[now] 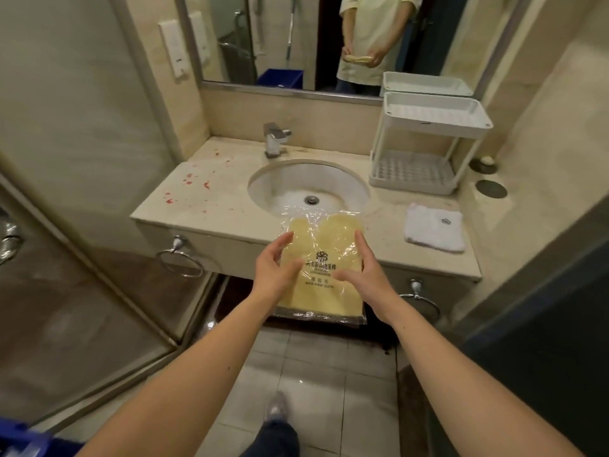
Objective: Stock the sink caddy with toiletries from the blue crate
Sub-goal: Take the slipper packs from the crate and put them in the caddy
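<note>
A yellow shoe-shine cloth in a clear plastic packet (pixel 321 245) is held flat in front of the sink counter. My left hand (pixel 273 268) grips its left edge and my right hand (pixel 361 268) grips its right edge, thumbs on top. The white two-tier sink caddy (pixel 428 140) stands at the back right of the counter with both shelves bare. A corner of the blue crate (pixel 19 437) shows at the bottom left, on the floor.
Round basin (pixel 308 189) and chrome faucet (pixel 275 140) sit mid-counter. A folded white washcloth (pixel 435 230) lies at the right front. Red spots mark the counter's left side (pixel 188 183). Glass shower door (pixel 82 192) on the left, dark door on the right, mirror above.
</note>
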`<state>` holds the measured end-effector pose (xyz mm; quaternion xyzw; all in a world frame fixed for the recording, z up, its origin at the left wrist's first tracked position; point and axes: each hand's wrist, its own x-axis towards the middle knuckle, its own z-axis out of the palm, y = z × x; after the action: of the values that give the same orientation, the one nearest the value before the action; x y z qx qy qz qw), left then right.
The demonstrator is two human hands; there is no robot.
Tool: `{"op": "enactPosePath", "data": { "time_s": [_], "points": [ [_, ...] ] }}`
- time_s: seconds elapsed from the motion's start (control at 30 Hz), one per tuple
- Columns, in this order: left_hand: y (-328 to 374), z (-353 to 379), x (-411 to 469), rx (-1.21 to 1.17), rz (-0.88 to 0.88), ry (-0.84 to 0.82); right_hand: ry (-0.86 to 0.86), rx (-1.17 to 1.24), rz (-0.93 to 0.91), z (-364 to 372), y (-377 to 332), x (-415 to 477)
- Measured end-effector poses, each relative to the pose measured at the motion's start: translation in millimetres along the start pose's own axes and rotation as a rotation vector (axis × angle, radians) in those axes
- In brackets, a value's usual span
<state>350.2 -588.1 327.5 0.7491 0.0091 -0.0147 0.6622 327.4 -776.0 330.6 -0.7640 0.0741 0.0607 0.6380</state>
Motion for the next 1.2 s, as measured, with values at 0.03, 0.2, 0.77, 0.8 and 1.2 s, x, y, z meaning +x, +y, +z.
{"op": "enactPosePath", "data": {
  "time_s": [0.03,0.2,0.77,0.8,1.2],
  "points": [
    [1.2,6.4,7.5,0.002,0.002,-0.015,0.013,0.001,0.01,-6.3,1.5,3.1],
    [2.8,38.6,54.4,0.006,0.002,-0.095,0.11,-0.02,0.052,-33.9,5.5,29.0],
    [18.1,109.9,203.3,0.177,-0.034,-0.533,0.464,-0.014,0.127,-93.4,-2.7,125.0],
    [18.0,112.8,207.7,0.201,-0.043,-0.559,0.485,-0.026,0.136,-97.3,-1.6,127.7],
    [11.9,190.7,259.5,0.472,0.062,-0.62,0.501,-0.055,0.2,-172.7,24.4,188.7]
  ]
}}
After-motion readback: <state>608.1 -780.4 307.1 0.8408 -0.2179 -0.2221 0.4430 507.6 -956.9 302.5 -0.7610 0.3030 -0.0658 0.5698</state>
